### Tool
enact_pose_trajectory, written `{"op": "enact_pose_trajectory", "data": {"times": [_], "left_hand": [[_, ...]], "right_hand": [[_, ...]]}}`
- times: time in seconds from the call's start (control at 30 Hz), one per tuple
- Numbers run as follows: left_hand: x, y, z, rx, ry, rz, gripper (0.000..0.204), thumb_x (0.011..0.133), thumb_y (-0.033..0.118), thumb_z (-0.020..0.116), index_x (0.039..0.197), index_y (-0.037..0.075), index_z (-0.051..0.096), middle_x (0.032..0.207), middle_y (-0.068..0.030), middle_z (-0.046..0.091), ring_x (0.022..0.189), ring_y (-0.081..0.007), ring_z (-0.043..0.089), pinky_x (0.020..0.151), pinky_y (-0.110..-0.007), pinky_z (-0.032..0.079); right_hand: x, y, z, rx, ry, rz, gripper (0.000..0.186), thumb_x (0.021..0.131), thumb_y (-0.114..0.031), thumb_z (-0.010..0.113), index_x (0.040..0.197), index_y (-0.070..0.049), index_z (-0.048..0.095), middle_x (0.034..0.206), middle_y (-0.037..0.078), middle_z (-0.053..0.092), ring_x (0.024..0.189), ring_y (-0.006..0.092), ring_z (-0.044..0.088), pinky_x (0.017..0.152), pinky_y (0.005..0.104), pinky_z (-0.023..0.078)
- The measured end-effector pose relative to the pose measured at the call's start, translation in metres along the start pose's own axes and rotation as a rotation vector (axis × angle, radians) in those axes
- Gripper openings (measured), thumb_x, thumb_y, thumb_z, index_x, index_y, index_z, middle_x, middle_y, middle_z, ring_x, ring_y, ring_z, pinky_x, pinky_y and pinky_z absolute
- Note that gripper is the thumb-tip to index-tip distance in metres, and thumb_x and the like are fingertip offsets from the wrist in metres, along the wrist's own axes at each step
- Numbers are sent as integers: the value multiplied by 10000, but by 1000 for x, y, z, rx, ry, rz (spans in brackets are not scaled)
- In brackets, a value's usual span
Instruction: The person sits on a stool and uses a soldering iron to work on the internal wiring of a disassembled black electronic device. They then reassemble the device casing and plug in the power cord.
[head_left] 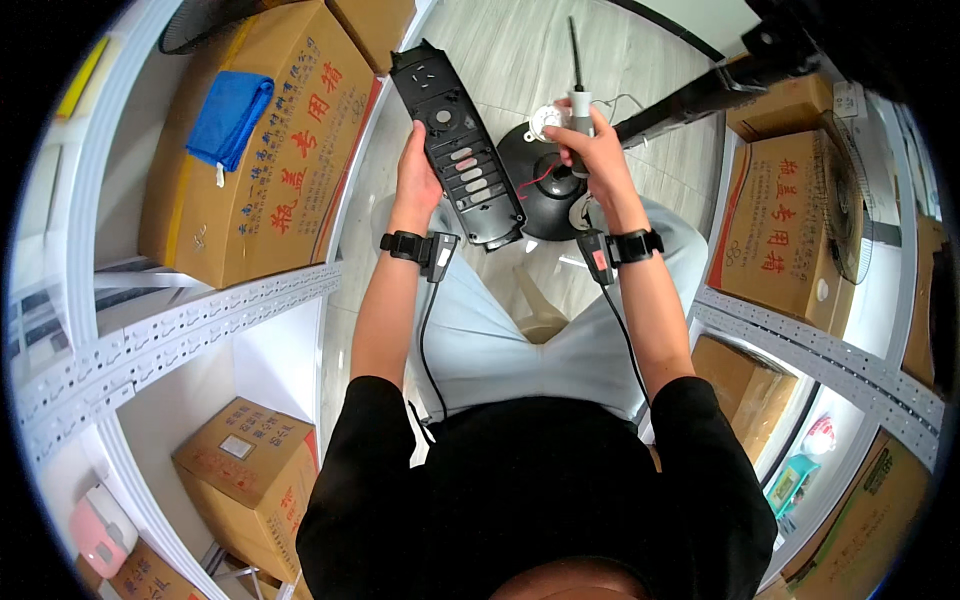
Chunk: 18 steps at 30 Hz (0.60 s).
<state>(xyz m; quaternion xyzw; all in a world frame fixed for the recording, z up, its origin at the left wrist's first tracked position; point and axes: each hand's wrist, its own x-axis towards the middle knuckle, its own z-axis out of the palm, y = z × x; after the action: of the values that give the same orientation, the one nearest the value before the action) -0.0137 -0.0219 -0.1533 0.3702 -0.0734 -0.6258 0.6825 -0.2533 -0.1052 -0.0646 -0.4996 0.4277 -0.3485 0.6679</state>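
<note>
My left hand (418, 170) grips the side of a long black plastic panel (448, 110), which has rows of light button pieces and is tilted between my knees. My right hand (600, 160) is closed around a screwdriver (580, 110) with a grey-white handle, its shaft pointing away from me; a small white round part (549, 119) with a thin wire is by my thumb, and I cannot tell if it is held. Below both hands lies a round black base (540, 210) with a red wire and a dark pole rising to the upper right.
Metal shelves (170, 310) on both sides hold cardboard boxes (260, 160), (770, 230). A blue cloth (228, 118) lies on the left box; a fan grille (848, 200) stands at right. A beige stool (535, 325) shows between my legs on the tiled floor (620, 55).
</note>
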Motion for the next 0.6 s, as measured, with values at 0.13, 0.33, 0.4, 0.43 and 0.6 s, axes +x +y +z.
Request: {"op": "enact_pose_trajectory", "data": {"times": [0.13,0.33,0.4,0.43,0.6], "left_hand": [[-24,-2,35,-7,-110,-61,451,1046,374,433,1338,36,502,1260,-141,622,1135,-297,610,984,-477,486],[-53,-30,61,-51,-156,-116,456,1017,343,447,1354,36,475,1297,-142,603,1171,-306,595,1044,-468,443],[-58,-37,59,-53,-179,-123,454,1018,342,442,1352,35,475,1299,-142,601,1173,-305,594,1038,-472,448],[-61,-41,61,-53,-194,-128,453,1019,341,439,1352,35,475,1300,-142,600,1173,-304,594,1035,-474,451],[-71,-48,81,42,-152,-124,473,1026,375,415,1351,38,482,1306,-130,600,1181,-288,595,1026,-467,466]], "right_hand": [[-50,-32,-5,118,-62,-57,521,805,-89,793,1271,-46,564,751,-3,580,614,71,520,525,233,395],[-92,-32,-13,-131,-69,-67,448,816,-117,789,1225,-41,621,786,-21,599,610,46,514,529,216,402],[-103,-28,-14,-255,-65,-72,435,798,-125,804,1194,-45,644,799,-24,619,624,38,520,532,218,412],[-104,-20,-19,-293,-73,-60,438,797,-119,802,1199,-45,644,791,-26,618,615,40,514,532,223,412],[-102,-6,-24,-187,-99,-52,511,776,-136,822,1232,-27,620,780,-12,625,614,50,536,516,221,413]]}}
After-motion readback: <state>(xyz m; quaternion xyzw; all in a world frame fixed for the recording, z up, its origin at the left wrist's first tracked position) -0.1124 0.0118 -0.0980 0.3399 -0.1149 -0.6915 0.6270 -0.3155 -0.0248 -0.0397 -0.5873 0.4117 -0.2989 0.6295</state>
